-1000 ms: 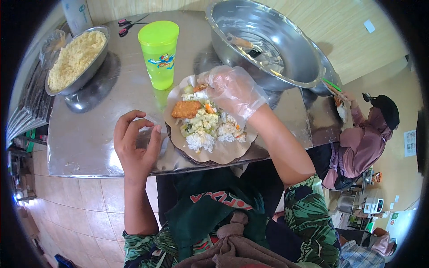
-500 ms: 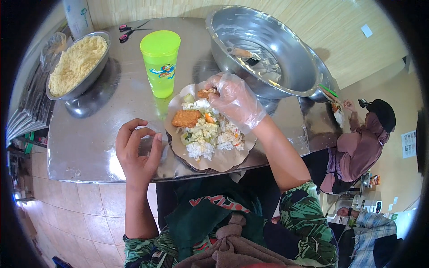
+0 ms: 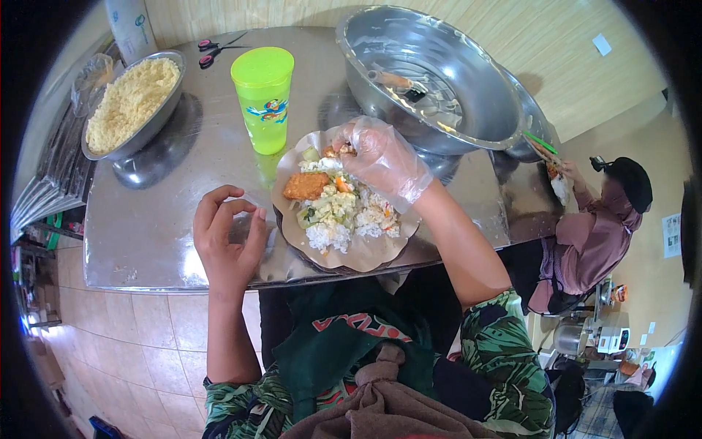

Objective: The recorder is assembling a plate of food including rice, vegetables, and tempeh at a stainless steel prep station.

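Observation:
A scalloped plate lined with brown paper [image 3: 297, 229] holds white rice [image 3: 329, 235], a golden fried patty [image 3: 306, 186] and chopped vegetables [image 3: 338, 206]. In a clear plastic glove, my right hand [image 3: 380, 157] is over the plate's far side. Its fingers pinch a browned piece of fried food [image 3: 342, 150], partly hidden by the glove. Left of the plate, my bare left hand [image 3: 228, 238] hovers by the table's near edge, fingers loosely curled and apart, with nothing in it. A lime-green lidded cup [image 3: 264, 99] stands just beyond the plate.
At the far left of the metal table [image 3: 146, 241] sits a bowl of pale crumbs [image 3: 135, 106]. Scissors [image 3: 212, 53] lie at the back. A large smeared steel basin [image 3: 482, 95] stands at the back right. Another person [image 3: 596, 227] eats at the right.
Both my hands keep nearly the same places by the plate. The view has shifted slightly. At the lower right, another person in a checked shirt has moved lower.

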### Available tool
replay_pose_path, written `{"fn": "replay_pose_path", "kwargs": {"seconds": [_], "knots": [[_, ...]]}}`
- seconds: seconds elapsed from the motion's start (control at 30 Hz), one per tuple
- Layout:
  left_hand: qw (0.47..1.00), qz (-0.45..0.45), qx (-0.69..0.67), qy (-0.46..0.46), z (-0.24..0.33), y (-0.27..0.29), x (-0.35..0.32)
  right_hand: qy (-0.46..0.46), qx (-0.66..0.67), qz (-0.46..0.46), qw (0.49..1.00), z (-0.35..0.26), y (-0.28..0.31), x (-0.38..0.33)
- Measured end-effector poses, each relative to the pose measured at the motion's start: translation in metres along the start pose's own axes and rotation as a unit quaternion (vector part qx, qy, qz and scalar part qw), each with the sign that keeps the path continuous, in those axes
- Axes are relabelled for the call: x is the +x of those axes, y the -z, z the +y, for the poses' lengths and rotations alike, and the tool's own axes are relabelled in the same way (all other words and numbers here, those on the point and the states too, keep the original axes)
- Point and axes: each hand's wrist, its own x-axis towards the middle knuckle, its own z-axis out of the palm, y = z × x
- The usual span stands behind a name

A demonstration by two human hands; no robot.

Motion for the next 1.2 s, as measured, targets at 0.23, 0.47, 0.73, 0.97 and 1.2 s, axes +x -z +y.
{"fn": "replay_pose_path", "kwargs": {"seconds": [0.23,0.47,0.73,0.97,1.2], "knots": [[1.0,0.0,-0.005,0.002,-0.003,-0.002,-0.003,0.038,0.043,-0.014,0.998,0.009,-0.003,-0.004],[0.999,0.0,-0.017,0.028,-0.001,0.001,0.0,0.003,-0.023,-0.051,0.998,-0.004,0.036,-0.036],[0.986,0.023,-0.146,0.079,-0.033,0.021,0.025,-0.014,-0.072,-0.082,0.994,0.003,0.029,-0.088],[0.964,0.142,-0.224,0.032,-0.043,0.004,0.13,0.026,-0.028,0.099,0.994,-0.03,0.053,-0.089],[0.98,0.136,-0.146,0.007,-0.085,-0.023,0.137,0.015,-0.053,0.065,0.996,-0.037,0.036,-0.083]]}}
